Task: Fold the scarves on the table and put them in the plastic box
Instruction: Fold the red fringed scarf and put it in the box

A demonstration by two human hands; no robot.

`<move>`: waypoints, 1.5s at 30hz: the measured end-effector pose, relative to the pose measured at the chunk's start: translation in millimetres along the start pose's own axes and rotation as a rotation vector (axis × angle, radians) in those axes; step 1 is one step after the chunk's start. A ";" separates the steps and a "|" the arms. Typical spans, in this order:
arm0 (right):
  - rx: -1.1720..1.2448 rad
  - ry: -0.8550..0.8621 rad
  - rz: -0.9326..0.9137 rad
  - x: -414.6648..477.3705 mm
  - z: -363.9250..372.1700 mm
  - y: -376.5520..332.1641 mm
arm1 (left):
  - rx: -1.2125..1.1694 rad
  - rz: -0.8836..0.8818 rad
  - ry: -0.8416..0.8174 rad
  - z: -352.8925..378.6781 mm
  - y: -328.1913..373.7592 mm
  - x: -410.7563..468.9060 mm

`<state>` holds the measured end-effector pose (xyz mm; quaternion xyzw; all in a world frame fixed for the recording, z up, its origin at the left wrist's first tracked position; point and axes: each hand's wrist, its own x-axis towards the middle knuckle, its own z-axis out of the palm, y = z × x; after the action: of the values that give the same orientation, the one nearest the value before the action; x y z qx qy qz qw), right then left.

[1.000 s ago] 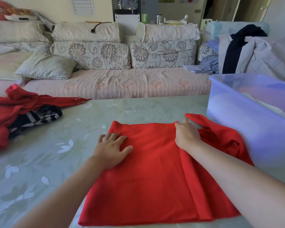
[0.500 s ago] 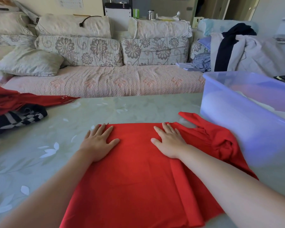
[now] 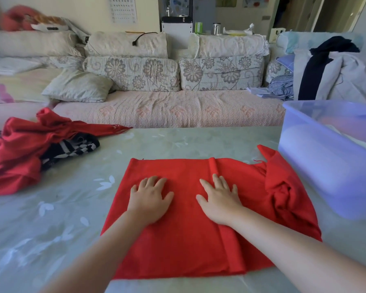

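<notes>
From the head camera I look down on a pale green table [image 3: 51, 208] with a white leaf pattern. The red scarf [image 3: 178, 246] lies spread flat on it in front of me, roughly square. Its right side is bunched into a crumpled heap [image 3: 281, 187] with one corner poking up toward the far right.

My left hand [image 3: 149, 199] lies palm down on the left half of the scarf. The fingers are straight and slightly spread, pressing the cloth and gripping nothing. My right hand [image 3: 219, 203] lies the same way just to its right, flat and open on the cloth with nothing held. Its fingertips point at a narrow raised ridge [image 3: 213, 166] that runs to the scarf's far edge. The two hands sit near each other without touching.

The plastic box [image 3: 325, 170], translucent and bluish, stands on the table at the right, just beside the bunched end of the scarf. I see pale and reddish shapes through its wall, but I cannot tell what they are.

At the far left of the table sits a loose pile of red cloth [image 3: 15, 149] with a fringed end trailing right. A black-and-white checked scarf [image 3: 72, 148] is tucked partly under it.

Beyond the table's far edge runs a sofa [image 3: 167, 111] with flowered back cushions and a loose pillow [image 3: 78, 86]. Clothes are heaped at its right end [image 3: 330, 66].
</notes>
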<state>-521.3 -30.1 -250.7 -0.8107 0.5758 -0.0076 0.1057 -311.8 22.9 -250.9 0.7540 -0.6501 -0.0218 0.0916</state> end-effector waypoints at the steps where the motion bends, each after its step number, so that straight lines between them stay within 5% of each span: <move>1: -0.011 0.007 0.001 -5.3 4.0 -2.4 | 0.011 -0.013 -0.064 4.7 -2.0 -6.9; 26: -0.029 -0.077 -0.175 33.0 42.6 -222.6 | 0.110 -0.230 -0.138 -36.4 -243.7 -36.4; 32: 0.092 -0.073 -0.272 26.1 29.0 -193.0 | 0.050 -0.236 -0.073 -51.2 -210.2 -25.6; 38: -0.078 0.220 -0.363 7.8 -3.3 -113.1 | -0.207 -0.068 -0.037 -52.9 -131.1 -7.9; 45: -0.199 0.099 -0.227 -18.5 -42.4 -7.5 | -0.378 0.130 -0.062 -26.4 -2.5 -10.1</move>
<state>-526.3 -17.3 -205.8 -0.8757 0.4828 -0.0022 -0.0051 -307.0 36.1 -226.3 0.6788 -0.6842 -0.1609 0.2127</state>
